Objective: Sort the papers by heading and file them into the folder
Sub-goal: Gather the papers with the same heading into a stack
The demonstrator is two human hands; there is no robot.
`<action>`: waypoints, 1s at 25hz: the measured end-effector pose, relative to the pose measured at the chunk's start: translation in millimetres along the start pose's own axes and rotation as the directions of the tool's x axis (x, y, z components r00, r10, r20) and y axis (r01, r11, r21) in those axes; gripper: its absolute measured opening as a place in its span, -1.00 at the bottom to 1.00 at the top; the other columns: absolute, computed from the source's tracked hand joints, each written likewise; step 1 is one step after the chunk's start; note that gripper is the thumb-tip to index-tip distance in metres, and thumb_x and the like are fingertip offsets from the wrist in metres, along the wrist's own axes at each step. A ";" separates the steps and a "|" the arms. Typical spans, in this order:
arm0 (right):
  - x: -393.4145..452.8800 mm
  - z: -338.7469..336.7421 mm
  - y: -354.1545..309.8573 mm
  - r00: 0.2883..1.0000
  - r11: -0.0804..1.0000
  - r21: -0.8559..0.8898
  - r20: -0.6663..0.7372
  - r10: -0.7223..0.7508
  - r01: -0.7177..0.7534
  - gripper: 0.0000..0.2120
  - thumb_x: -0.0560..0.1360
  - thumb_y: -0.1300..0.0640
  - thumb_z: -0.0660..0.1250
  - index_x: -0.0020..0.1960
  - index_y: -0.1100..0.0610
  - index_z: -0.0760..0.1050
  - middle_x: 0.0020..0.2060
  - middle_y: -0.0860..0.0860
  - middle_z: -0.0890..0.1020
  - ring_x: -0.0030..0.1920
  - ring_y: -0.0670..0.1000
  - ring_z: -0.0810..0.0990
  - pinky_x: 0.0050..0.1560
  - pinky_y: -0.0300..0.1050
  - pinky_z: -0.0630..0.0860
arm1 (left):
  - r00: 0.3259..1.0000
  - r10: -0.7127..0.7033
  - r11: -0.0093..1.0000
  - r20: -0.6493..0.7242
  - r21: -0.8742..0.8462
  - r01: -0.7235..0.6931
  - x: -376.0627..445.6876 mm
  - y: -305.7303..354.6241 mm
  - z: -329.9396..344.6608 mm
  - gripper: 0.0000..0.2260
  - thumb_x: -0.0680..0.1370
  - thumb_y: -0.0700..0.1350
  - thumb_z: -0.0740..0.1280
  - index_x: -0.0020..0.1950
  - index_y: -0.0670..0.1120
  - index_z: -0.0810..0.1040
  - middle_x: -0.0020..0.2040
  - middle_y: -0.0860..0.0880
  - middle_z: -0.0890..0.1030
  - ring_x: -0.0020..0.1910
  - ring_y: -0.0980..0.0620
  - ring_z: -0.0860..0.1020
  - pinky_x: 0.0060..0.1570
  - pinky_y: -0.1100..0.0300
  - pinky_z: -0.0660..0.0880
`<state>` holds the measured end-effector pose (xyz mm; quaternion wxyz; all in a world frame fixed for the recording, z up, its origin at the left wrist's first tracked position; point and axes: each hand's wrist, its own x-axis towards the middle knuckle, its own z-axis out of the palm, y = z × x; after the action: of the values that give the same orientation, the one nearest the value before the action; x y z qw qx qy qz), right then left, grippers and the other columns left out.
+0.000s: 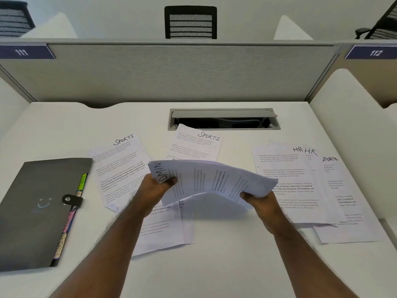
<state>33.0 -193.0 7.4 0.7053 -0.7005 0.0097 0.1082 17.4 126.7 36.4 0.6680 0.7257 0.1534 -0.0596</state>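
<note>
Both hands — left hand (155, 186), right hand (261, 203) — grip the ADMIN sheaf (212, 179) between them

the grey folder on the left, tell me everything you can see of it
The grey folder is a dark, matte, plastic-looking expanding file lying flat and closed on the white desk, left of the person's left hand. A strap with a metal snap wraps over its right edge. A faint smiley face is printed on the cover. Coloured divider tabs poke out along that edge; a green one reads HR, a lower one SPORTS. Its upper right corner overlaps a SPORTS sheet. Neither hand touches it.
</note>
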 end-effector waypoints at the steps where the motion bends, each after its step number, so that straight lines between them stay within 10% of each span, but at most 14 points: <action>1: 1.9 0.0 -6.7 1.000 1.000 -0.010 0.009 0.005 -0.005 -0.67 0.47 0.36 0.42 0.14 0.04 0.59 0.02 0.10 0.69 0.13 0.10 0.64 0.22 0.26 0.53 | 1.000 0.012 1.000 -0.014 0.025 -0.011 2.0 7.5 -3.1 -0.76 0.43 -0.14 0.47 0.09 -0.06 0.63 0.00 -0.11 0.69 0.04 -0.18 0.64 0.05 -0.23 0.60; 6: 14.6 -4.9 -68.3 0.979 0.993 0.068 0.185 0.081 -0.095 -0.60 0.44 0.14 0.40 0.27 0.13 0.53 0.13 0.07 0.68 0.14 0.10 0.65 0.10 0.05 0.62 | 0.998 0.064 0.984 0.020 0.166 -0.066 9.1 70.4 -38.0 -0.93 0.52 -0.22 0.42 -0.02 -0.11 0.62 -0.06 -0.08 0.71 -0.04 -0.11 0.69 0.00 -0.14 0.62; 10: 21.8 -6.0 -121.4 0.884 0.976 -0.109 0.414 0.216 -0.188 -0.37 0.25 -0.29 0.51 0.24 -0.06 0.59 0.12 0.04 0.69 -0.04 0.02 0.66 -0.10 -0.11 0.61 | 0.971 -0.044 0.930 0.235 0.366 -0.046 11.4 98.9 -69.4 -0.69 0.38 -0.03 0.49 0.05 -0.15 0.63 -0.03 -0.13 0.71 -0.02 -0.17 0.68 0.01 -0.13 0.61; 14: 26.2 26.5 -117.7 0.720 0.823 -0.549 0.513 0.468 -0.144 -0.65 0.45 0.04 0.48 0.22 0.00 0.59 0.05 0.08 0.72 0.00 0.09 0.70 -0.07 -0.06 0.59 | 0.923 -0.208 0.818 0.323 0.574 -0.016 18.0 102.8 -76.3 -0.61 0.32 0.06 0.48 0.07 -0.08 0.64 -0.02 -0.07 0.72 -0.03 -0.15 0.69 0.09 -0.15 0.60; 18: 21.0 64.5 -76.0 0.717 0.821 -0.548 0.507 0.478 -0.160 -0.75 0.47 0.21 0.44 0.12 0.28 0.61 0.04 0.18 0.70 0.00 0.14 0.69 0.03 0.03 0.59 | 0.899 -0.290 0.774 0.329 0.633 0.018 19.0 104.9 -87.6 -0.65 0.32 -0.02 0.55 0.06 -0.05 0.63 -0.01 -0.06 0.72 -0.01 -0.14 0.68 0.15 -0.13 0.57; 23: 7.1 104.8 -21.1 0.769 0.898 -0.265 0.466 0.438 -0.351 -0.77 0.54 0.28 0.36 0.19 0.22 0.58 0.08 0.11 0.70 0.10 0.16 0.68 0.19 0.12 0.57 | 0.994 -0.037 0.881 -0.098 0.467 0.079 15.4 82.0 -154.6 -0.52 0.37 0.02 0.51 0.26 -0.04 0.57 0.12 0.00 0.63 0.08 0.02 0.59 0.05 0.20 0.50; 25: -2.0 124.0 -3.8 0.807 0.911 -0.164 0.422 0.413 -0.379 -0.76 0.55 0.30 0.32 0.21 0.20 0.57 0.11 0.11 0.69 0.11 0.14 0.67 0.19 0.09 0.57 | 0.886 0.100 0.876 -0.453 0.462 0.138 9.2 51.9 -196.8 -0.78 0.52 -0.20 0.39 0.16 -0.15 0.59 0.00 -0.06 0.60 -0.06 -0.01 0.55 -0.20 0.37 0.43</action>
<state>14.7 -70.4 13.7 0.6244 -0.6641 -0.0108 0.4111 18.5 319.3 102.9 0.4094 0.8600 0.2959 0.0723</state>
